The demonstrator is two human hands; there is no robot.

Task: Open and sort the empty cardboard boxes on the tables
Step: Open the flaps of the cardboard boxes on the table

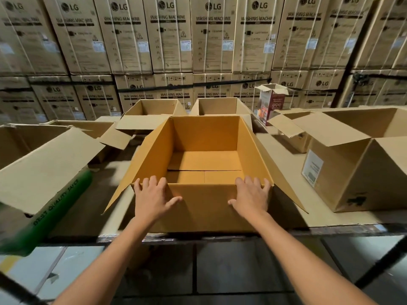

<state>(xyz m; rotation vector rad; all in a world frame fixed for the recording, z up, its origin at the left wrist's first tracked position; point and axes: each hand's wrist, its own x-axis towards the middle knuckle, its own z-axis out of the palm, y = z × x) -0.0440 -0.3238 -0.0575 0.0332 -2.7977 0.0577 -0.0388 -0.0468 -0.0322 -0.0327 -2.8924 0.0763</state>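
Bare forearms, no sleeves; hands (154, 198) ungloved.

Centre open box (204, 137): interior warm orange-tan, plain, unprinted. Left of it, box flap (44, 170) dull brown with a green band (55, 208) bearing dark lettering; right of it, small carton (269, 104) maroon with printed graphics. Behind it, stacked cartons (169, 34) pale brown with black logo print and white straps.

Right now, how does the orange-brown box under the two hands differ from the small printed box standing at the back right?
The orange-brown box is wide, low and plain; the small printed box is narrow, tall and dark red with pictures. The left hand and right hand press on the orange-brown box's near wall; nothing touches the small printed box. The first is near the table edge, the second far back. Both stand upright with top flaps open.
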